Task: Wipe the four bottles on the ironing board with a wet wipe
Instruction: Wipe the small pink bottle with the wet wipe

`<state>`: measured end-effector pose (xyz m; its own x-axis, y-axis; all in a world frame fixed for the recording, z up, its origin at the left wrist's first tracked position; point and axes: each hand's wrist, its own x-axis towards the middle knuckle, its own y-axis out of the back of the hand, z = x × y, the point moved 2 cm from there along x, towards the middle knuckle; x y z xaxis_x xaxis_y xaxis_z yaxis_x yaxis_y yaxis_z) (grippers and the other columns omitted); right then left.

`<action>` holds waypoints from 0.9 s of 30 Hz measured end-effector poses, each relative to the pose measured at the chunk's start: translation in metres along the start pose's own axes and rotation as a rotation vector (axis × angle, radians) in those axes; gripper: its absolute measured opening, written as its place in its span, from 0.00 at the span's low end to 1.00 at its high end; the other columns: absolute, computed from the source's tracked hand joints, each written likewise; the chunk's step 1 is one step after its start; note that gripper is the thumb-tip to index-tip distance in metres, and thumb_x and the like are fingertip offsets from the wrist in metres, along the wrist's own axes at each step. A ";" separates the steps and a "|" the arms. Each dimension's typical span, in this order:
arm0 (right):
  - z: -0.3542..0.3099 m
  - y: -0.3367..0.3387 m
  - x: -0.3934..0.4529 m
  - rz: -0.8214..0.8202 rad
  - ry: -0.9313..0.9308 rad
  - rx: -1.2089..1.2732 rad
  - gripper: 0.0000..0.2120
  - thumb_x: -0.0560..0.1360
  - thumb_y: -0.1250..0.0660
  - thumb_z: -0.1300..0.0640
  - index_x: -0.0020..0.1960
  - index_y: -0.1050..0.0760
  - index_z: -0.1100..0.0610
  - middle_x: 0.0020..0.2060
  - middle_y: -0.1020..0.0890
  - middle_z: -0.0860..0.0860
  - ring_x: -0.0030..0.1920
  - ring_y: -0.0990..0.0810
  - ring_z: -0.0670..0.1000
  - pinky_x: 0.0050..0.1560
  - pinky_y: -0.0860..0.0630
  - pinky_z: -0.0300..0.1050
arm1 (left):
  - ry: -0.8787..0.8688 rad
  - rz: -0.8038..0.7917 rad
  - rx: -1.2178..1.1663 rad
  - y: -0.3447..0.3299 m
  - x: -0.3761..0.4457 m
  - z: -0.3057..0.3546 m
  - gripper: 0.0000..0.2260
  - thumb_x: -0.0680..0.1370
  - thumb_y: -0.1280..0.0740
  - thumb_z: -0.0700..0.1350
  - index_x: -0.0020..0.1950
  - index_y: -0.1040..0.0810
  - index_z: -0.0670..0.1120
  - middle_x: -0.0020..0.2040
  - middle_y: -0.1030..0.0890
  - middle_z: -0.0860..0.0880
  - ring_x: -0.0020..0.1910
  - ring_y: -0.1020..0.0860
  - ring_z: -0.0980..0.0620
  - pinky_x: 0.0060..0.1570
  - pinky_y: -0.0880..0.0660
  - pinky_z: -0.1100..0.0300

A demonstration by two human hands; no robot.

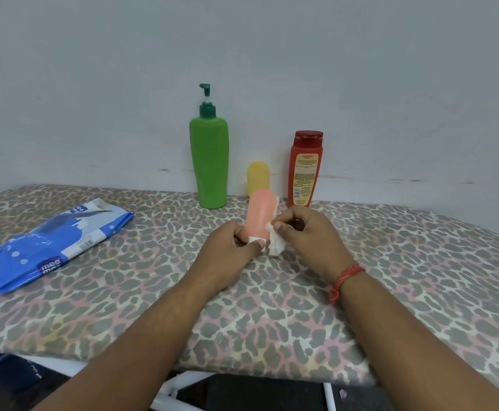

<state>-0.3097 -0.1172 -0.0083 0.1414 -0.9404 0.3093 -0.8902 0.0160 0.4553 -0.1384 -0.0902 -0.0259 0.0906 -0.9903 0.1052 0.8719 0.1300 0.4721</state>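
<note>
- Pink bottle (260, 213) stands upright on ironing board (390, 262), long axis vertical, rounded end up, white cap (254, 239) down at the board.
- Left hand (227, 253) grips pink bottle at its base: fingers curled round the left side, thumb across the front over the white cap.
- Right hand (307, 232) pinches a crumpled white wipe (275, 241) btwn thumb and fingertips, pressing it to the lower right side of pink bottle; some wipe also shows behind the bottle's upper right edge.
- So pink bottle sits btwn the two hands, left hand just left and in front, right hand just right; both touching it or the wipe on it.
- Red thread band (344, 280) on right wrist.
- Yellow bottle (258, 178) directly behind pink bottle, upright, rounded end up, near the wall (242, 54); partly hidden by pink bottle.
- Green pump bottle (209, 161) behind and left of pink bottle, upright, nozzle pointing left.
- Red bottle (304, 170) behind and right of pink bottle, upright, flip cap on top, label facing camera; its base is behind right hand.
- Blue-and-white wipe pack (49, 244) lies flat well left of pink bottle, its flap lifted open.
- Board cover has a leopard-type print, grey spots on pink/cream.
</note>
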 end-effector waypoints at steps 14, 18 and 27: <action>-0.007 -0.003 -0.002 0.029 0.011 0.195 0.03 0.73 0.27 0.63 0.43 0.20 0.56 0.41 0.17 0.51 0.43 0.18 0.51 0.47 0.21 0.45 | 0.030 -0.034 -0.310 0.006 -0.003 0.003 0.07 0.80 0.33 0.48 0.49 0.27 0.45 0.41 0.18 0.45 0.42 0.20 0.48 0.47 0.25 0.52; -0.011 -0.006 -0.002 0.083 0.103 0.158 0.04 0.73 0.27 0.61 0.45 0.19 0.54 0.43 0.18 0.44 0.44 0.20 0.39 0.46 0.25 0.34 | 0.027 -0.062 -0.323 0.005 -0.004 0.006 0.09 0.83 0.39 0.47 0.54 0.28 0.41 0.40 0.16 0.46 0.42 0.19 0.52 0.50 0.26 0.56; -0.020 -0.011 -0.006 0.102 0.397 -0.097 0.05 0.77 0.31 0.61 0.52 0.18 0.56 0.48 0.18 0.45 0.51 0.22 0.41 0.52 0.29 0.29 | 0.037 -0.092 -0.398 0.008 -0.005 0.007 0.11 0.83 0.39 0.52 0.57 0.29 0.45 0.41 0.16 0.49 0.40 0.17 0.59 0.39 0.30 0.60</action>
<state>-0.2922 -0.1047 0.0017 0.2277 -0.7289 0.6456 -0.8661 0.1515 0.4764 -0.1354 -0.0840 -0.0163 0.0148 -0.9989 0.0439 0.9946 0.0192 0.1022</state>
